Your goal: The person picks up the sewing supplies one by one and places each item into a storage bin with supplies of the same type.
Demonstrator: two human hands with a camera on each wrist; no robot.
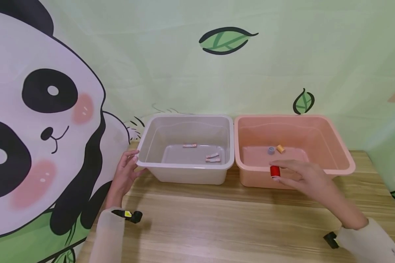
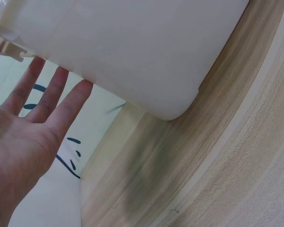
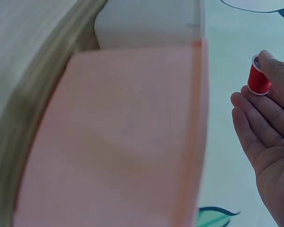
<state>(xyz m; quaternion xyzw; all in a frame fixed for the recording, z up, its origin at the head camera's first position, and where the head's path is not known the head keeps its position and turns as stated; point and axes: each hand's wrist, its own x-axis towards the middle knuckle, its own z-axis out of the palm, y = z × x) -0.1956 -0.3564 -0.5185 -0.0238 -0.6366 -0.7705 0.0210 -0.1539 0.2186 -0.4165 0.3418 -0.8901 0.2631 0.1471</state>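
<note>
My right hand (image 1: 307,179) pinches a red thread spool (image 1: 275,171) with white ends between thumb and fingers, above the front rim of the pink basin (image 1: 343,160). In the right wrist view the spool (image 3: 259,78) is tilted, its end near the thumb. A grey-blue spool (image 1: 271,150) and a yellow spool (image 1: 281,148) lie on that basin's floor. My left hand (image 1: 126,171) rests against the left side of the light grey basin (image 1: 187,174); its fingers look nearly straight, fingertips at the rim in the left wrist view.
Inside the grey basin lie three small white-and-red strips (image 1: 189,145). Both basins stand side by side on a wooden table (image 1: 197,219), close to a green cloth backdrop (image 1: 151,54) printed with a panda and leaves.
</note>
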